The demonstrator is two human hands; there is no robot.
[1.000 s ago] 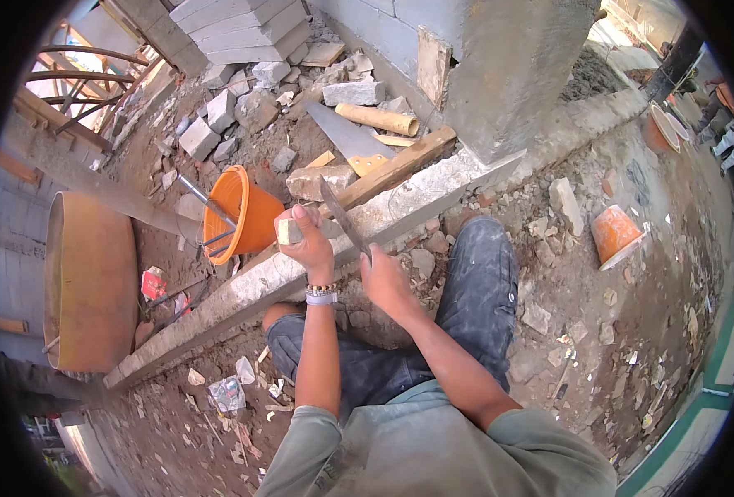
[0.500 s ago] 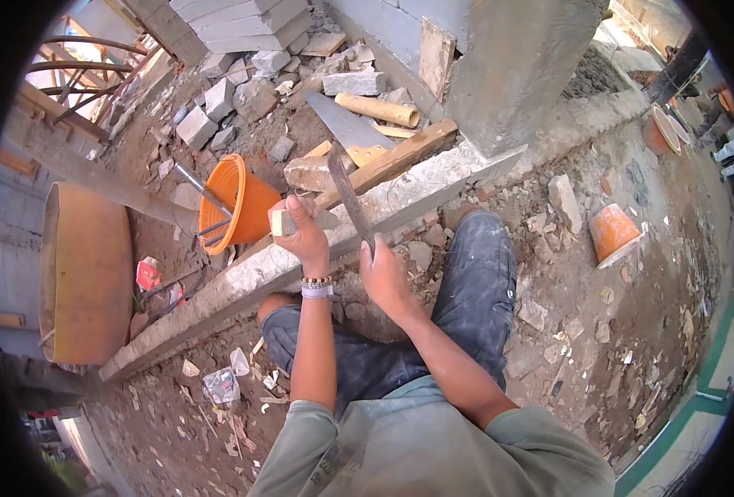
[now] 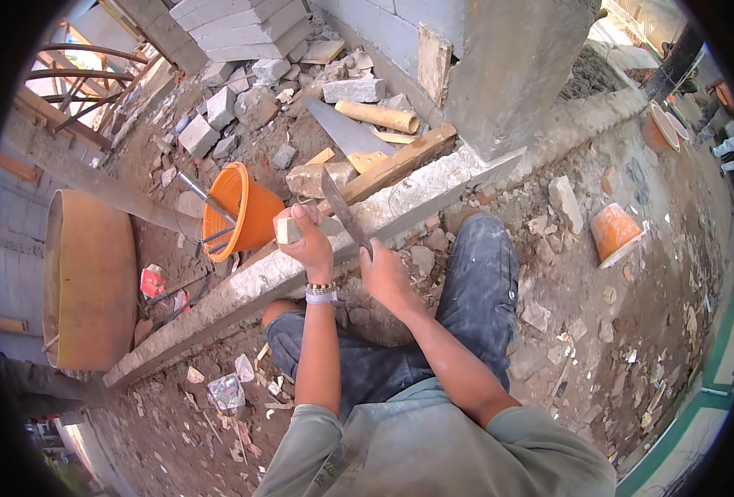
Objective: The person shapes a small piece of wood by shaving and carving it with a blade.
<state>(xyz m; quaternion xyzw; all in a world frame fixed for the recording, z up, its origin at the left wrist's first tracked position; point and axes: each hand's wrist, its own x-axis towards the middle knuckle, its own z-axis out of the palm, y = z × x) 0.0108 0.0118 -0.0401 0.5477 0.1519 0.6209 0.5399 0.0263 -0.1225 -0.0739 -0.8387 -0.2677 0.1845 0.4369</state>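
My left hand (image 3: pixel 310 246) is closed round a short piece of wood (image 3: pixel 286 231), its pale squared end facing left past my thumb. My right hand (image 3: pixel 386 275) grips a machete (image 3: pixel 344 207) low at the handle; its dark, worn blade points up and slightly left. The blade stands just right of the wood; whether they touch I cannot tell. Beyond both hands runs a low concrete ledge (image 3: pixel 255 282), with a wooden beam (image 3: pixel 404 161) on it. A handsaw (image 3: pixel 344 132) lies behind the beam, near a yellowish bamboo tube (image 3: pixel 377 116).
An orange bucket (image 3: pixel 259 211) with metal rods leans left of my hands. Farther left stands a large tan drum (image 3: pixel 93 282). Broken blocks (image 3: pixel 199 135) litter the ground behind the ledge. A concrete column (image 3: pixel 507 74) rises ahead; another orange bucket (image 3: pixel 615 228) lies at right.
The machete's tip has dropped and swung a little left. My left hand has shifted slightly, still holding the wood. The whole view has moved a little.
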